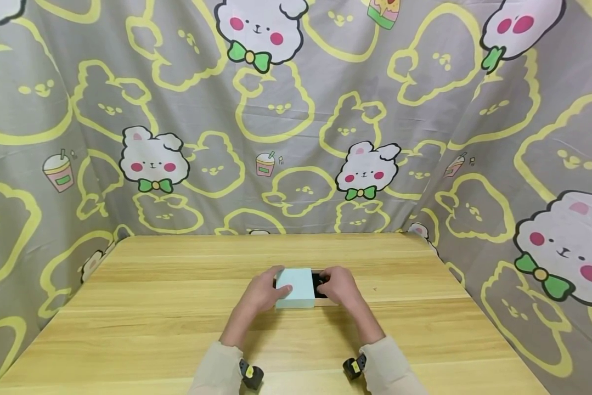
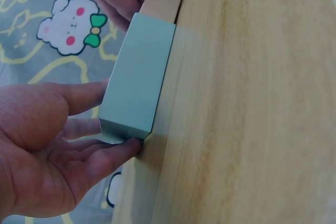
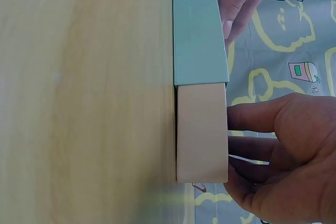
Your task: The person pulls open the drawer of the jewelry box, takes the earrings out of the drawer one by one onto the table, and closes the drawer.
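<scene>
A mint green box sleeve (image 1: 298, 282) lies on the table, with its tan inner drawer (image 3: 202, 135) slid partly out to the right. The drawer's inside looks black in the head view. My left hand (image 1: 262, 292) grips the sleeve at its left end, thumb on the top face and other fingers round the end and far side. Over the drawer is my right hand (image 1: 342, 286), its bent thumb and fingers reaching in past the rim. Its fingertips are hidden by the drawer wall in the right wrist view, so whether they pinch something there does not show.
The box stands on a wooden table (image 1: 177, 329). A grey curtain (image 1: 296, 208) printed with yellow outlines and white bunny faces hangs behind it and along both sides. Each wrist wears a small black device (image 1: 251, 376) beneath a light sleeve.
</scene>
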`<state>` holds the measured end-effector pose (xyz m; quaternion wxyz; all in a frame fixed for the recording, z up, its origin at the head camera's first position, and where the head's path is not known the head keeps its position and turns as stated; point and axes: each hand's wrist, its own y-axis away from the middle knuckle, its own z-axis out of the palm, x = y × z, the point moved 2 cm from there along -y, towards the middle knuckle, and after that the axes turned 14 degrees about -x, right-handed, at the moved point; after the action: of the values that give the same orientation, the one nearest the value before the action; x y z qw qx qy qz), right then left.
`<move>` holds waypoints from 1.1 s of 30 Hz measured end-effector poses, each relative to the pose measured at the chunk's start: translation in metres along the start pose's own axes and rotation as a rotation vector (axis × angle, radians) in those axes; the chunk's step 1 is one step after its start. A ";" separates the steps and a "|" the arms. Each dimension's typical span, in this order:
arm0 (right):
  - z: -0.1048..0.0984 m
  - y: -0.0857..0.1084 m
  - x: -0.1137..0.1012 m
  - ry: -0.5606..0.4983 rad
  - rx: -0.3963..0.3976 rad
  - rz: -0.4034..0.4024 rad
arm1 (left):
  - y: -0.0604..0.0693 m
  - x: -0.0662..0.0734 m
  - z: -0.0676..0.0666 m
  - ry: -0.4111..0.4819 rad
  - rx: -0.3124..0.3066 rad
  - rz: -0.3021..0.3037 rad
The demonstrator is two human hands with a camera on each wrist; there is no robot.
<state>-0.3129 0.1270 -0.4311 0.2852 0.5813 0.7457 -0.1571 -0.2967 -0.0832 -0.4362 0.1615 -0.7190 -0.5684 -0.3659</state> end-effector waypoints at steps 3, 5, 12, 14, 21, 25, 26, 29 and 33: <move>0.000 0.000 0.001 -0.006 0.005 -0.006 | 0.000 0.000 0.000 0.003 -0.001 0.001; 0.000 0.000 0.001 -0.014 0.008 -0.009 | 0.000 0.000 0.000 0.004 -0.001 0.001; -0.001 0.000 0.000 -0.016 0.025 -0.018 | -0.002 -0.001 -0.001 0.006 -0.004 -0.006; -0.001 0.000 0.000 -0.021 0.024 -0.019 | -0.001 -0.001 -0.001 0.005 -0.007 -0.009; -0.001 0.003 -0.001 -0.040 0.007 -0.017 | -0.001 0.000 0.000 0.004 -0.011 -0.005; -0.001 0.003 0.000 -0.047 0.003 -0.016 | -0.002 0.000 0.000 0.005 -0.008 -0.001; -0.001 0.003 0.000 -0.051 0.002 -0.015 | -0.002 0.000 0.000 0.004 -0.007 0.000; 0.000 0.003 0.000 -0.059 -0.002 -0.013 | -0.001 -0.001 0.000 0.004 -0.005 0.002; 0.000 0.003 -0.001 -0.054 0.002 -0.014 | -0.001 -0.001 0.000 0.000 -0.001 0.005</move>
<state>-0.3101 0.1273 -0.4301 0.3034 0.5721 0.7416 -0.1753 -0.2976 -0.0837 -0.4375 0.1619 -0.7204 -0.5664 -0.3659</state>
